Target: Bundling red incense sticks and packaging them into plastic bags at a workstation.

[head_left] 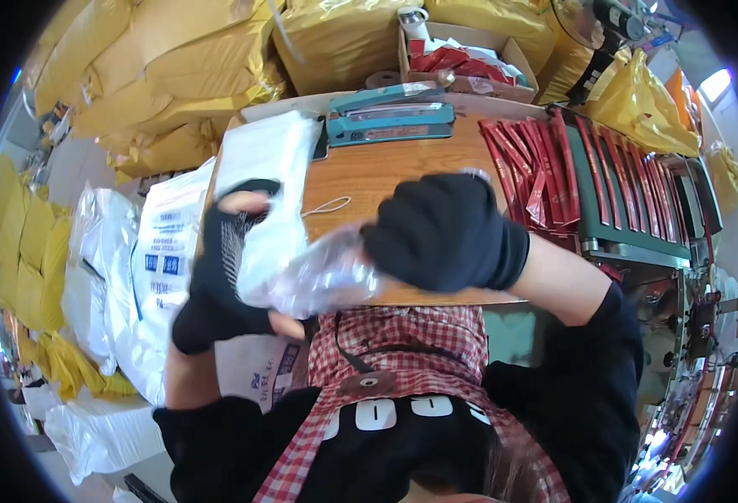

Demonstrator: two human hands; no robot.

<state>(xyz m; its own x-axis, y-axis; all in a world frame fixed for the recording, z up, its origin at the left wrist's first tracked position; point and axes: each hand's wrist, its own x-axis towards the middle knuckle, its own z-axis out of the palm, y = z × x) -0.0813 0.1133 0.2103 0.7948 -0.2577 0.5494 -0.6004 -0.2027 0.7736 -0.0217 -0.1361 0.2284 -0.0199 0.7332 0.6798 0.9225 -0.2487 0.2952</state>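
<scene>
Both my hands wear black gloves with some fingertips bare. My right hand [440, 230] is closed in a fist over the front part of the table, gripping the end of a clear plastic bag [327, 272]. The crumpled bag stretches left from the fist toward my left hand [222, 260]. That hand is spread, with thumb and fingers wide apart, beside a stack of white plastic sleeves [264, 155]. Whether its thumb touches the clear bag I cannot tell. A thin white loop of string [328, 205] lies on the wooden table [385, 172] between the hands.
A teal box-like tool [390, 121] stands at the table's back. Many narrow red packets [532, 172] lie at the right, more in rows on a green conveyor belt [595, 197]. Behind are an open carton [524, 67] and yellow-wrapped bundles [335, 46]; white printed sacks [168, 243] stand left.
</scene>
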